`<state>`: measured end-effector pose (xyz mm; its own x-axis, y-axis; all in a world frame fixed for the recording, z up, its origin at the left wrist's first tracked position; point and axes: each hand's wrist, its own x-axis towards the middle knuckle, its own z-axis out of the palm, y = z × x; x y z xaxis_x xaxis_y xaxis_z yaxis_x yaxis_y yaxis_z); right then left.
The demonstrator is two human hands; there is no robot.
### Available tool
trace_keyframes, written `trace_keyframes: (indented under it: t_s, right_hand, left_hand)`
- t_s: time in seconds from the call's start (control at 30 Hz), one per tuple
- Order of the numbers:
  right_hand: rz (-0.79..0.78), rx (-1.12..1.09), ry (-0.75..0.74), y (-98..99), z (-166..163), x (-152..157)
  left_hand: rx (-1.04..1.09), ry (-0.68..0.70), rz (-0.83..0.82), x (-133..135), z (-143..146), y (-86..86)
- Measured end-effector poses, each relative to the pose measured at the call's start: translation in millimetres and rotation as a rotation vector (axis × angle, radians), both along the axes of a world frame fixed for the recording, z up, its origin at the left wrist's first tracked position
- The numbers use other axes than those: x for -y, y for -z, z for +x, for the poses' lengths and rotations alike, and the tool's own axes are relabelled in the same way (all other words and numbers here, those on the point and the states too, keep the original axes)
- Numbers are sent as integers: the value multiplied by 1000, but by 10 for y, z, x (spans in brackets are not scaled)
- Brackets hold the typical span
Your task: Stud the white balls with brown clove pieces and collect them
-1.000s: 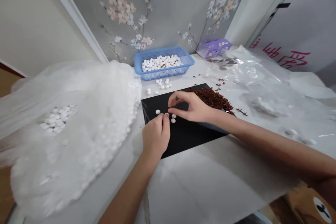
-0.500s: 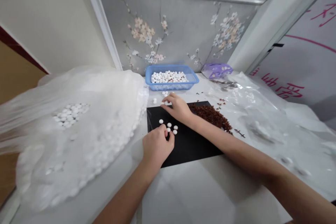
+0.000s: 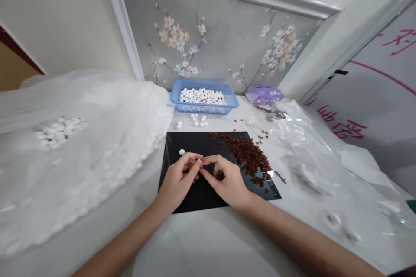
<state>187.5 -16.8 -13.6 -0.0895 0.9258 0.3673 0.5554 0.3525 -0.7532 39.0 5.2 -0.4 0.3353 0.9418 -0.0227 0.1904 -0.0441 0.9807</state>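
Note:
Over a black mat [image 3: 214, 192] my two hands meet at the fingertips. My left hand [image 3: 178, 177] is closed, its thumb and fingers pinched round a small white ball [image 3: 199, 162] that shows only in part. My right hand [image 3: 227, 179] is also pinched, fingertips touching the left ones; whatever is in them is hidden. One loose white ball [image 3: 181, 152] rests on the mat just beyond my left hand. To the right of my right hand, a heap of small brown star-shaped pieces [image 3: 248, 153] lies on the mat.
A blue basket [image 3: 208, 109] of white balls stands against the wall, with several loose balls [image 3: 199, 121] before it. A clear bag [image 3: 113, 151] of white balls fills the left. Crumpled plastic [image 3: 302, 138] and a purple packet [image 3: 264, 94] lie right.
My right hand has come back from the loose balls near the basket to meet my left hand. Several white balls by my left fingers no longer show. The view has shifted slightly.

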Motion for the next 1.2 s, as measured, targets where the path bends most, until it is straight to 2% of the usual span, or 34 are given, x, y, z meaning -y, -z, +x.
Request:
trace_keyframes:
  t_s: [0.07,0.13,0.2,0.3,0.4,0.6,0.9,1.03,1.2]
  right_hand:
    - [23,27,-25,-19,44,-26]
    - [82,75,13,-38,136,-73]
    - [121,167,126,-43,256,-149]
    - [88,338,301,-15,409,-268]
    - [50,423,385,19,463,-326]
    - [31,415,336,28,436,-327]
    - [87,406,348,11,435,-312]
    - [79,268,388,1,400,-268]
    - [74,73,257,24,328,-205]
  left_hand:
    - [29,-10,-32,-37,-7,17]
    - [41,-28,-56,-53,-14,13]
    - [51,-41,-89,-53,-18,-6]
    - [70,-51,-129,-44,-19,-36]
    - [73,-80,-135,-42,-24,-47]
    - [80,-79,-86,-46,-34,-53]
    - [140,-82,-161,-63,-25,-84]
    - [123,-62,-168,-70,-34,-90]
    - [108,-61,-162,-75,-36,-85]
